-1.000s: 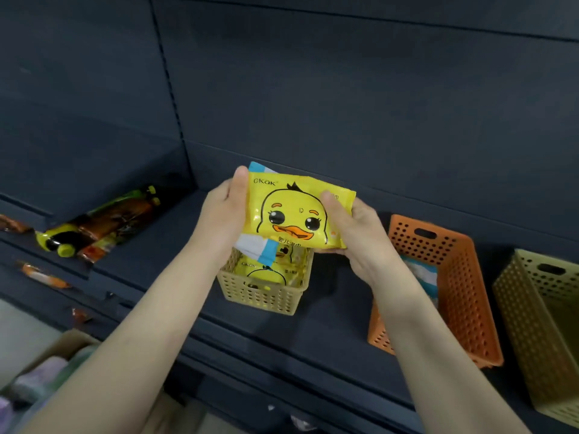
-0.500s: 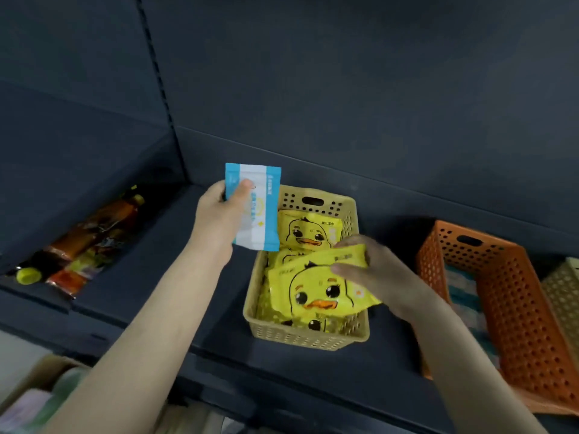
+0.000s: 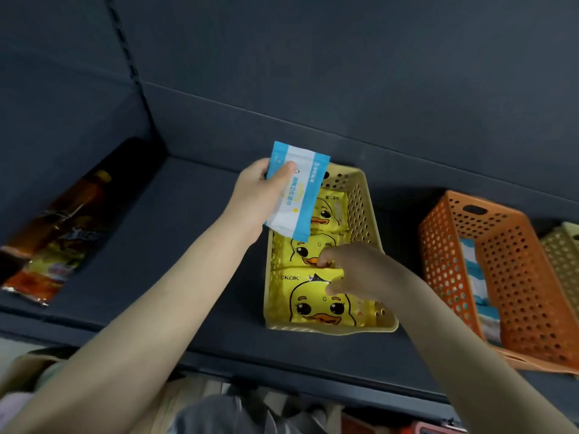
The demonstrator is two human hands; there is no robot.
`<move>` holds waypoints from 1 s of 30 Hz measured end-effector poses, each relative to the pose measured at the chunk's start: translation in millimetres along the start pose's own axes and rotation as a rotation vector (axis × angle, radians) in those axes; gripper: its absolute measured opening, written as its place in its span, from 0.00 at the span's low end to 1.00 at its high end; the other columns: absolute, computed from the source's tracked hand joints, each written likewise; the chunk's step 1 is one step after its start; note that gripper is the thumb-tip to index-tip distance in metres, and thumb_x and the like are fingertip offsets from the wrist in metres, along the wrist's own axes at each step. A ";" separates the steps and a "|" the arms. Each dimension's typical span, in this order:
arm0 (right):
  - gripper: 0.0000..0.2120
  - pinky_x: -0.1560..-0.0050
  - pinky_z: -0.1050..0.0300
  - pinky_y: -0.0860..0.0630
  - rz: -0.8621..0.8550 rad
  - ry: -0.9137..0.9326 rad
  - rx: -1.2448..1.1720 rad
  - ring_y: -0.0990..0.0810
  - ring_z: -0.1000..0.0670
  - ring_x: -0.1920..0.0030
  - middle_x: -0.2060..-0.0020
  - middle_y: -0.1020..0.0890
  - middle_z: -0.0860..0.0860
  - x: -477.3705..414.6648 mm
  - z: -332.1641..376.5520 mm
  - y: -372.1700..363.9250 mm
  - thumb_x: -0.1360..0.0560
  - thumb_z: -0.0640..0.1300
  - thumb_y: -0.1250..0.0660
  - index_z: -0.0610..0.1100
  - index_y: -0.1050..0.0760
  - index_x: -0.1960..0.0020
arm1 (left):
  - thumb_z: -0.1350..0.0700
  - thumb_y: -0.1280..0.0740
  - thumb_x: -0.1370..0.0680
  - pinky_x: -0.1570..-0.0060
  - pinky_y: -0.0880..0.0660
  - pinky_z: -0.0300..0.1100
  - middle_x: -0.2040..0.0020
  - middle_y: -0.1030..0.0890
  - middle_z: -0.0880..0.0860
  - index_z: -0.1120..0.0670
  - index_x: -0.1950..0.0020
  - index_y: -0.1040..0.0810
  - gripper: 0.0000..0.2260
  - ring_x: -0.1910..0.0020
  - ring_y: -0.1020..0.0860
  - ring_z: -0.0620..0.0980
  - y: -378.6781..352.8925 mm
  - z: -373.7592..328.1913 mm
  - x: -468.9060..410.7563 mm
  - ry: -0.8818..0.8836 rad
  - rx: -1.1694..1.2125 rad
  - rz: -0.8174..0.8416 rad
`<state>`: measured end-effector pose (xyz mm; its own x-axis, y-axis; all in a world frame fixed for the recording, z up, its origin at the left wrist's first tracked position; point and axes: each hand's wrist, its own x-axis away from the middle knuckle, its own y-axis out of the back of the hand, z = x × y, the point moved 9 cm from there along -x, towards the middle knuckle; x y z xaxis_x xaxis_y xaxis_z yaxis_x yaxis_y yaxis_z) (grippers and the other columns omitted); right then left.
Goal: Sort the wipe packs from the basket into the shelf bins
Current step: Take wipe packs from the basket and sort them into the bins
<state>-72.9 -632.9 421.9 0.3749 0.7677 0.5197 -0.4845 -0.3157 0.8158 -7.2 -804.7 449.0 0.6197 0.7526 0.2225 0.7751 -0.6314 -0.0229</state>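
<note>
My left hand (image 3: 261, 195) grips a blue-and-white wipe pack (image 3: 297, 195) above the back left corner of the yellow bin (image 3: 369, 220) on the shelf. Three yellow duck wipe packs lie in that bin. My right hand (image 3: 354, 270) reaches down into it, thumb and fingers pinching the top edge of the front duck pack (image 3: 310, 302), which lies flat at the bin's front end.
An orange bin (image 3: 513, 277) with blue-and-white packs stands to the right, and a second yellow bin (image 3: 564, 255) beyond it at the frame edge. Snack bags (image 3: 53, 245) lie on the dark shelf (image 3: 175, 261) at the left. Cartons show below the shelf edge.
My right hand has lowered the duck pack from above the bin down into its front end. My left hand still holds the blue-and-white pack, now nearer the bin's back corner.
</note>
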 end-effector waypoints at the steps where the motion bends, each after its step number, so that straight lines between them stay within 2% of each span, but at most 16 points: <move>1: 0.20 0.47 0.55 0.24 0.024 0.002 -0.040 0.21 0.49 0.44 0.40 0.23 0.51 -2.2 -1.3 -1.0 0.27 0.50 0.28 0.54 0.26 0.36 | 0.49 0.34 0.21 0.59 0.19 0.41 0.52 0.16 0.49 0.54 0.45 0.21 0.10 0.56 0.16 0.44 -0.9 0.6 -0.9 -0.007 -0.013 0.002; 4: 0.14 0.54 0.62 0.30 0.050 0.052 -0.089 0.25 0.54 0.47 0.44 0.23 0.53 -4.0 0.9 1.0 0.22 0.50 0.34 0.53 0.25 0.37 | 0.47 0.35 0.21 0.56 0.19 0.45 0.54 0.17 0.48 0.53 0.48 0.22 0.10 0.57 0.17 0.44 -2.6 3.0 -1.1 -0.064 -0.112 -0.033; 7: 0.13 0.55 0.62 0.34 0.040 0.060 -0.088 0.27 0.56 0.49 0.48 0.25 0.55 -9.1 1.4 -0.5 0.21 0.46 0.36 0.52 0.24 0.37 | 0.43 0.37 0.22 0.54 0.20 0.52 0.55 0.19 0.47 0.51 0.50 0.23 0.12 0.55 0.18 0.46 -2.6 1.7 -0.2 -0.146 -0.296 -0.118; 9: 0.13 0.55 0.62 0.33 0.046 0.044 -0.086 0.26 0.55 0.46 0.47 0.26 0.54 -12.4 1.6 -4.2 0.22 0.45 0.35 0.51 0.24 0.37 | 0.43 0.39 0.21 0.60 0.22 0.48 0.56 0.20 0.46 0.51 0.49 0.24 0.12 0.56 0.20 0.46 -3.6 -3.7 0.8 -0.188 -0.438 -0.172; 11: 0.13 0.53 0.61 0.32 0.049 0.037 -0.103 0.24 0.52 0.42 0.43 0.23 0.50 -14.7 0.8 -6.0 0.23 0.44 0.33 0.50 0.24 0.39 | 0.42 0.41 0.20 0.66 0.28 0.41 0.58 0.22 0.45 0.51 0.49 0.26 0.13 0.58 0.22 0.44 -5.3 -8.5 1.4 -0.218 -0.574 -0.217; 14: 0.15 0.47 0.61 0.29 0.043 0.056 -0.116 0.24 0.54 0.41 0.41 0.22 0.52 -13.8 -0.2 -4.5 0.25 0.45 0.30 0.49 0.23 0.39 | 0.42 0.42 0.19 0.70 0.34 0.38 0.58 0.22 0.45 0.51 0.48 0.26 0.14 0.63 0.24 0.42 -7.2 -9.0 2.6 -0.224 -0.645 -0.234; 18: 0.11 0.49 0.68 0.27 -0.067 0.078 -0.154 0.21 0.61 0.51 0.48 0.17 0.55 -12.0 -2.5 6.8 0.25 0.47 0.30 0.49 0.19 0.43 | 0.42 0.42 0.19 0.69 0.31 0.39 0.58 0.22 0.46 0.52 0.48 0.26 0.14 0.61 0.23 0.43 -4.9 -7.6 -2.3 -0.213 -0.618 -0.203; 23: 0.07 0.46 0.57 0.22 -0.107 0.011 -0.114 0.19 0.56 0.53 0.53 0.16 0.54 -18.1 -2.9 3.9 0.27 0.45 0.28 0.49 0.19 0.49 | 0.43 0.41 0.20 0.65 0.25 0.43 0.58 0.21 0.46 0.52 0.49 0.25 0.14 0.59 0.21 0.44 -5.9 -5.3 -6.0 -0.179 -0.535 -0.134; 25: 0.06 0.48 0.54 0.21 -0.134 -0.020 -0.105 0.20 0.54 0.54 0.55 0.18 0.54 -18.0 -5.1 3.8 0.27 0.47 0.27 0.48 0.20 0.51 | 0.43 0.42 0.20 0.60 0.23 0.47 0.58 0.20 0.47 0.53 0.51 0.24 0.16 0.59 0.20 0.47 -3.4 0.5 -9.3 -0.119 -0.417 -0.121; 27: 0.08 0.50 0.52 0.20 -0.213 -0.043 -0.040 0.20 0.52 0.55 0.55 0.18 0.53 -13.3 -9.9 13.5 0.27 0.51 0.28 0.49 0.21 0.51 | 0.44 0.41 0.19 0.60 0.24 0.45 0.59 0.20 0.48 0.57 0.53 0.23 0.17 0.60 0.20 0.48 1.9 3.9 -11.0 -0.025 -0.218 -0.133; 28: 0.10 0.51 0.52 0.19 -0.281 -0.045 -0.043 0.19 0.52 0.55 0.55 0.18 0.53 -8.2 -12.9 24.4 0.27 0.53 0.29 0.49 0.21 0.50 | 0.45 0.41 0.19 0.62 0.26 0.42 0.60 0.20 0.47 0.56 0.54 0.23 0.16 0.61 0.21 0.47 3.4 4.6 -10.4 0.020 -0.137 -0.133; 30: 0.12 0.53 0.57 0.20 -0.432 -0.039 -0.200 0.19 0.54 0.57 0.56 0.17 0.54 6.1 -24.2 52.0 0.25 0.55 0.32 0.48 0.19 0.49 | 0.45 0.41 0.18 0.63 0.25 0.40 0.58 0.20 0.46 0.49 0.54 0.23 0.12 0.61 0.21 0.45 1.9 2.6 -7.0 0.070 -0.068 -0.103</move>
<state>-114.9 -631.2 461.3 0.6032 0.7822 0.1560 -0.4190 0.1443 0.8965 -9.7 -810.7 444.9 0.5252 0.8008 0.2880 0.8226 -0.5644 0.0690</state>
